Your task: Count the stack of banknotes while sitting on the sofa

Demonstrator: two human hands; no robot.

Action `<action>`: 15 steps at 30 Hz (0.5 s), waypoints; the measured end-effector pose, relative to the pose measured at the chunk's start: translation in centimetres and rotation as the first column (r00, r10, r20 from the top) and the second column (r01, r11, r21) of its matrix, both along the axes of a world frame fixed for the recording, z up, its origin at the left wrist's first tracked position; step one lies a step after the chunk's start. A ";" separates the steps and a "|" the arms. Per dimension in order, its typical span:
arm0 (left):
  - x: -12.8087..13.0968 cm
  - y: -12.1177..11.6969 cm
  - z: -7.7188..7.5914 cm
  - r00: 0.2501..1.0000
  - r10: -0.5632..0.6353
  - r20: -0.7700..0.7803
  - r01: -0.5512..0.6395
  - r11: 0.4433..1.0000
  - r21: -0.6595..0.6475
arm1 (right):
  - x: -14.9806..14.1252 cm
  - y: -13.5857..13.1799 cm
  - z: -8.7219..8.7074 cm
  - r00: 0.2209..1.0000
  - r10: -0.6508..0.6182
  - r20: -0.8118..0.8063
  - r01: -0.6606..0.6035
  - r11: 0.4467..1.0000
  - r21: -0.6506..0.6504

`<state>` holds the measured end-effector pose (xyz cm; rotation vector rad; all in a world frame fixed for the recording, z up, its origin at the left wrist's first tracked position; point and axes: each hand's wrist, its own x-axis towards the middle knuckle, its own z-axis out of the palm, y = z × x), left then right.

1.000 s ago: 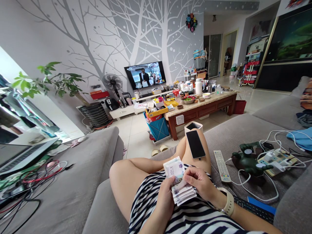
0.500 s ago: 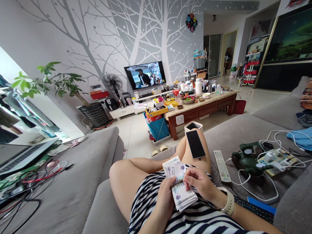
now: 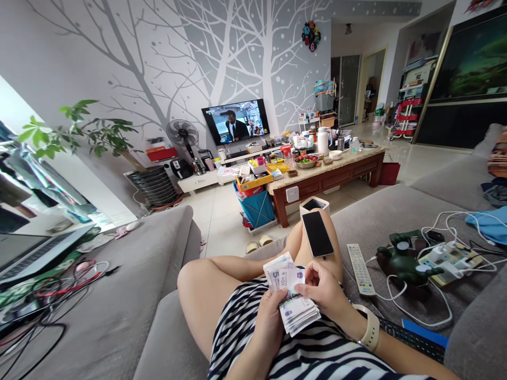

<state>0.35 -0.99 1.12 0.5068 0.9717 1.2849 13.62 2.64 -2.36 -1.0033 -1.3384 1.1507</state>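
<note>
My left hand [image 3: 268, 316] is closed around a stack of banknotes [image 3: 299, 315] above my lap, its thumb pressing on the top. The notes are pale purple, marked with a 5, and folded or fanned in two directions. With thumb and fingers pinched, my right hand [image 3: 325, 293] grips the right edge of an upper banknote [image 3: 288, 279]. Its other fingers curl behind, partly hidden. A white-edged phone [image 3: 318, 234] with a dark screen lies on my right thigh, just beyond the right hand.
On the sofa to the right lie a remote control [image 3: 360, 269], a dark green figurine [image 3: 407, 258] and a power strip [image 3: 451, 261] with white cables. Tangled cables [image 3: 43, 301] and a laptop [image 3: 43, 253] are at the left. Ahead stands a loaded coffee table [image 3: 328, 171].
My right hand has moved slightly up, its fingers lifting from the middle of the stack to an upper note's edge. The left hand stays in place. The television picture differs.
</note>
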 end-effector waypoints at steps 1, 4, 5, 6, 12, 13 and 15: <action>0.1 -0.1 0.1 1.000 0.005 0.003 -0.005 1.000 0.000 | 0.0 0.1 -0.1 1.000 -0.004 0.001 0.004 1.000 -0.003; 0.2 -0.1 0.4 1.000 0.019 -0.003 -0.019 1.000 -0.006 | 0.1 0.4 -0.4 0.998 -0.055 0.009 0.056 0.998 -0.007; 0.2 -0.1 0.4 1.000 0.021 -0.006 -0.021 1.000 -0.008 | 0.1 0.5 -0.4 0.997 -0.082 0.008 0.082 0.997 -0.009; 0.2 -0.1 0.4 1.000 0.021 -0.008 -0.021 1.000 -0.010 | 0.1 0.5 -0.5 0.995 -0.101 0.009 0.101 0.995 -0.011; 0.2 -0.2 0.0 0.999 0.032 -0.039 -0.033 0.999 -0.012 | 0.2 0.7 -0.8 0.993 -0.067 0.096 0.065 0.998 0.015; 0.2 -0.2 0.0 0.998 0.039 -0.042 -0.039 0.999 -0.007 | 0.2 0.6 -0.7 0.993 -0.071 0.099 0.069 0.997 0.020; 0.2 -0.1 -0.1 0.998 0.051 -0.025 -0.051 0.999 -0.006 | 0.1 0.4 -0.5 0.992 -0.076 0.099 0.074 0.997 0.030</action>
